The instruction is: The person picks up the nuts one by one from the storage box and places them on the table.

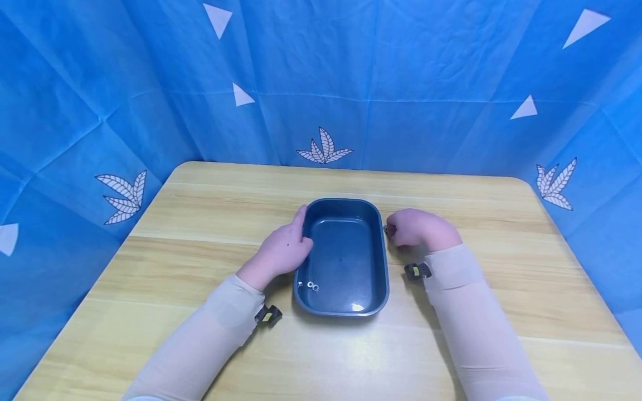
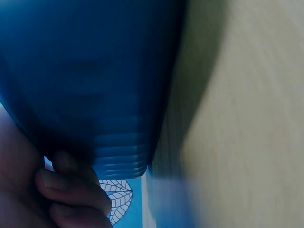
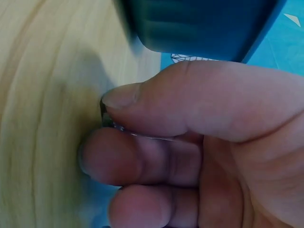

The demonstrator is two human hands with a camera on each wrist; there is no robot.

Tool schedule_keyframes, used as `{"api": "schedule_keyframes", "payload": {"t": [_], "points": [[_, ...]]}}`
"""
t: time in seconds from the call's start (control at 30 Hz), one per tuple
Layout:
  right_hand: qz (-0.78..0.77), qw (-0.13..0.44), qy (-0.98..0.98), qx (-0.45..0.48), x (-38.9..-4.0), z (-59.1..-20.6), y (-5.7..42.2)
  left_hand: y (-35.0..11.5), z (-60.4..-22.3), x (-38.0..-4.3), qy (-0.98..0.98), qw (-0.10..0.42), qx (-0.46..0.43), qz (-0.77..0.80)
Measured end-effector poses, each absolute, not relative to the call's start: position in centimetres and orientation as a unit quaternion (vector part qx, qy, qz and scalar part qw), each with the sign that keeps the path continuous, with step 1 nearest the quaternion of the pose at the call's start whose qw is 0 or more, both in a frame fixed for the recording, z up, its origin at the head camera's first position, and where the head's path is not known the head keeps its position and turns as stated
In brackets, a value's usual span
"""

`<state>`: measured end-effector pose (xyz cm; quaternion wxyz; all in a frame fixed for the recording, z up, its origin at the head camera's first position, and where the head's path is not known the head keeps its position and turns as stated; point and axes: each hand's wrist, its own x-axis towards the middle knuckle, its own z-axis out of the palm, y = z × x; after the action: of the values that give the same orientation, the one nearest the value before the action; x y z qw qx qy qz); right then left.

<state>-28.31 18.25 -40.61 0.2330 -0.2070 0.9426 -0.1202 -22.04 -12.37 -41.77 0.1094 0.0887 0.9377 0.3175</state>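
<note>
A dark blue rectangular tray (image 1: 341, 262) stands at the middle of the wooden table. Several small metal nuts (image 1: 313, 287) lie in its near left corner. My left hand (image 1: 281, 248) grips the tray's left rim, thumb over the edge and index finger along it; the left wrist view shows other fingers (image 2: 78, 192) curled at the outer wall. Just right of the tray, low over the table, my right hand (image 1: 418, 229) pinches a small metal nut (image 3: 105, 116) between thumb and index finger. Those fingertips hide most of it, so its shape is hard to make out.
The light wooden table (image 1: 210, 223) extends on both sides of the tray. A blue curtain (image 1: 371, 83) with white triangles and leaf prints hangs behind and beside it. A small black camera (image 1: 418, 271) sits at the right wrist, another camera (image 1: 268, 316) at the left.
</note>
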Motion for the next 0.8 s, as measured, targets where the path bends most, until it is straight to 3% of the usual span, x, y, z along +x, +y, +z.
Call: {"api": "schedule_keyframes", "payload": {"t": [0.23, 0.8], "points": [[-0.142, 0.239, 0.94, -0.199, -28.3, -40.1, 18.7, -12.4, -41.8, -22.0, 0.938, 0.107, 0.089, 0.317], [-0.165, 0.184, 0.948, -0.199, -27.5, -37.9, 19.2, -12.2, -41.8, -22.0, 0.937, 0.109, 0.085, 0.321]]}}
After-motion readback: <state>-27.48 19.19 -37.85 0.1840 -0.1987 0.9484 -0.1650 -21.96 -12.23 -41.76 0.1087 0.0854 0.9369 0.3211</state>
